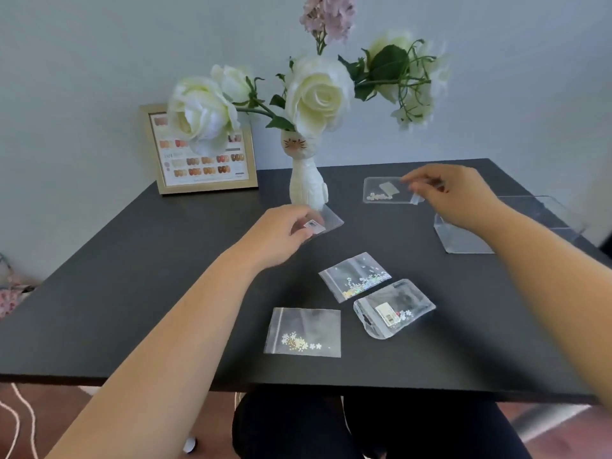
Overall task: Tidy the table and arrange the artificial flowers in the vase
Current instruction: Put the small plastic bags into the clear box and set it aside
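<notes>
A white cat-shaped vase [306,180] stands at the back middle of the dark table [149,276] and holds white artificial roses [318,94] and a pink sprig [328,18]. My left hand [281,233] pinches a small clear bag with a label [326,223] right in front of the vase. My right hand [453,193] holds a small clear piece [415,198] at the corner of another clear bag [381,190]. Three more clear bags of tiny flower pieces lie nearer me: one in the middle [356,276], one to its right [394,308], one at the front [303,331].
A clear plastic box [463,238] sits at the right of the table, partly behind my right forearm. A gold-framed nail colour chart [202,160] leans against the wall at the back left. My legs show under the table's front edge.
</notes>
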Demonstrator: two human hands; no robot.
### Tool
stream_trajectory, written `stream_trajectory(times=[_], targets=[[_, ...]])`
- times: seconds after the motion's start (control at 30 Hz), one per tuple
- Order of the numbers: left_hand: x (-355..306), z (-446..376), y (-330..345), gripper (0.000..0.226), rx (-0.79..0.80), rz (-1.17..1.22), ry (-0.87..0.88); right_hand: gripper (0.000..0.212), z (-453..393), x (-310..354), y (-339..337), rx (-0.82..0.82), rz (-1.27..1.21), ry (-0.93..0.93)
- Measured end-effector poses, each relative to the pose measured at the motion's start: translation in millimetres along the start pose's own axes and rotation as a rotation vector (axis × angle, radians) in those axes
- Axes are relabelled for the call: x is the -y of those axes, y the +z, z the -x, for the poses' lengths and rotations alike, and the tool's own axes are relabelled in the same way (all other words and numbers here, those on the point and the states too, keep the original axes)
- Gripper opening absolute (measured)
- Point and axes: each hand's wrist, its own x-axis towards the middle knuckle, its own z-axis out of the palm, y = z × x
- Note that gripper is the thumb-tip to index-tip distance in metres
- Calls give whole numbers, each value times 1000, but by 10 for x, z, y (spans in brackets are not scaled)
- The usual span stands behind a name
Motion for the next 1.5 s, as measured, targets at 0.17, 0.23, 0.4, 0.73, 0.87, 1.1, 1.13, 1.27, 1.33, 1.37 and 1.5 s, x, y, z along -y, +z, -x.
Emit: stream_trajectory(times=[0.17, 0.23, 0.4, 0.73, 0.87, 1.1, 1.13, 1.27, 1.33, 1.37, 1.5], targets=[[-609, -406, 373, 33, -45, 36, 236, 25, 176, -545, -498, -181, 85, 142], [-816, -530, 530, 37, -63, 23, 311, 26, 264, -743, -614, -180, 112, 215], [-1269, -773, 841, 44, -58, 34, 419, 35, 430, -1159, -757, -138, 129, 402], [-1806, -1275, 1321, 50, 137, -111, 355, 43, 443, -1438, -699, -36, 489, 462], [-1797, -1343, 1456, 46, 135, -258, 287, 43, 578, -1377, -711, -203, 387, 352], [-1306, -1034, 1056, 36, 129, 6, 305, 26, 850, -883, -525, -174, 85, -17], [-1195, -943, 956, 31, 146, 21, 279, 24, 862, -788, -476, -57, 29, -30], [-752, -502, 564, 10, 282, 48, 116, 17, 854, -467, -180, 411, -22, -63], [-567, -268, 393, 17, 401, 27, 16, 28, 839, -354, -15, 545, -18, -85], [-492, -147, 318, 24, 461, 6, -40, 35, 830, -307, 50, 586, -26, -84], [-289, 327, 143, 60, 582, -85, -226, 61, 799, -180, 204, 716, 2, -86]])
